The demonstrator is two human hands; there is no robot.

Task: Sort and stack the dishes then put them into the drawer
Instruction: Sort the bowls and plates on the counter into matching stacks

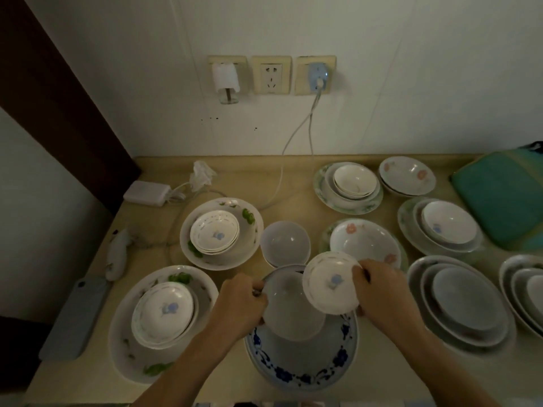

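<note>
My right hand [382,289] grips the right rim of a small white bowl [330,282] with a blue flower, held tilted above the counter. My left hand [241,301] grips the left rim of a plain grey bowl [293,312] that sits over a blue-patterned plate [308,368] at the front centre. Left of them, a big green-leaf plate [126,348] carries blue-flower bowls [163,312]. Behind it a second green-leaf plate [249,230] holds a stack of similar small bowls [214,232]. No drawer is in view.
A grey bowl [285,242] and a pink-flower bowl [364,242] stand behind my hands. More stacks fill the right side [461,301], [349,180], [449,224]. A phone [73,318], a charger brick [147,192] with cables and a green cloth [505,198] lie on the counter.
</note>
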